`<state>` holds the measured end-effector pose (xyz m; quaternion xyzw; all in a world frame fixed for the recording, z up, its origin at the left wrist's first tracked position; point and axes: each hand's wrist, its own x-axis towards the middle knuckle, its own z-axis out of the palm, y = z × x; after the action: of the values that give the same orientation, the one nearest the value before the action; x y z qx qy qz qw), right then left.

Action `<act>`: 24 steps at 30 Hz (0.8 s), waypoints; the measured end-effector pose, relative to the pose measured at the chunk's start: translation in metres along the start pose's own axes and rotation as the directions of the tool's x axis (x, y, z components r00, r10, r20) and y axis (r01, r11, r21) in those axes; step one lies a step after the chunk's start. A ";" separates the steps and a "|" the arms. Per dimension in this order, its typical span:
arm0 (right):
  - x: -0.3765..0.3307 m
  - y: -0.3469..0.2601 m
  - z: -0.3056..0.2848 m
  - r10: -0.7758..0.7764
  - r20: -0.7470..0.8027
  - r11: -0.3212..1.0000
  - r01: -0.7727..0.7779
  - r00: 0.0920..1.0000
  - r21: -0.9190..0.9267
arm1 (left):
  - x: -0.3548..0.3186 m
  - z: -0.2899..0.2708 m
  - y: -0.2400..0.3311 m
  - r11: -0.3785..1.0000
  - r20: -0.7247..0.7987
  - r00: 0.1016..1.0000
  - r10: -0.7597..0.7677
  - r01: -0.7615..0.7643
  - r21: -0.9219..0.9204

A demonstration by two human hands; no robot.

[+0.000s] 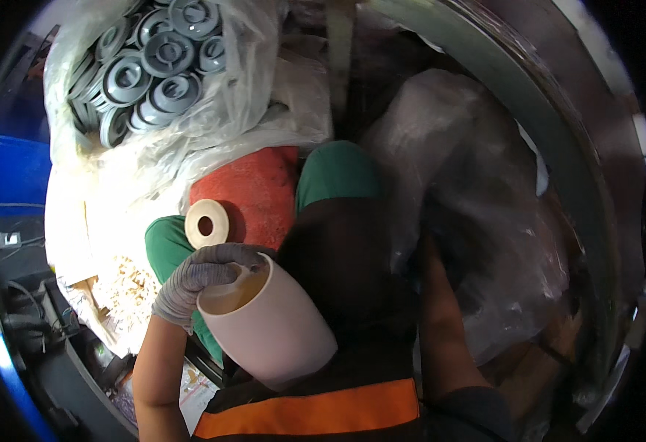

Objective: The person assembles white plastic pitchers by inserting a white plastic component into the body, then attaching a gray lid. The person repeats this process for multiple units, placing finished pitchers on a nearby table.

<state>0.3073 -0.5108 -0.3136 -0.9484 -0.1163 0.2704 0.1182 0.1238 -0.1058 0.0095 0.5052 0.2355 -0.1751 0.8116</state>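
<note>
My left hand (209, 274), in a grey knit glove, grips the rim of a pale, hollow, cup-shaped container (275, 331). The fingers bend over the edge, and the container lies tilted above my lap with its opening toward the upper left. My right forearm (440, 309) reaches into a large clear plastic bag (492, 221) on the right; the hand itself is hidden in shadow and plastic. Just beyond my left hand is a beige ring-shaped roll (220, 212) with a dark hole, beside a red cloth-like surface (264, 191).
Several grey round lids (168, 53) fill an open plastic bag (253, 88) at the far left. Small beige pieces (128, 295) lie heaped on a bright surface left of my knee. A curved metal edge (558, 125) borders the right side; blue panels (13, 169) stand far left.
</note>
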 end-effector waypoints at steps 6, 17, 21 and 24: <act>0.039 0.017 0.005 0.120 -0.049 0.991 -0.122 0.992 -0.051 | -0.006 0.007 0.005 0.996 -0.097 0.992 -0.077 0.073 -0.051; -0.106 -0.035 -0.172 0.079 0.069 0.782 -0.105 0.994 0.615 | 0.031 -0.003 0.002 0.934 0.141 0.987 -0.080 0.025 0.355; -0.185 -0.083 -0.186 -0.019 -0.450 0.469 0.406 0.893 0.785 | 0.041 -0.008 -0.006 0.947 0.295 0.949 0.109 -0.190 0.260; -0.194 -0.142 -0.202 -0.208 -0.604 0.421 0.628 0.769 0.655 | 0.045 -0.006 -0.018 0.973 0.399 0.891 0.214 -0.231 -0.007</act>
<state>0.2337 -0.4644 -0.0114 -0.7454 -0.1843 0.0340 0.6397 0.1501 -0.1107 -0.0313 0.4991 0.0029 -0.1846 0.8467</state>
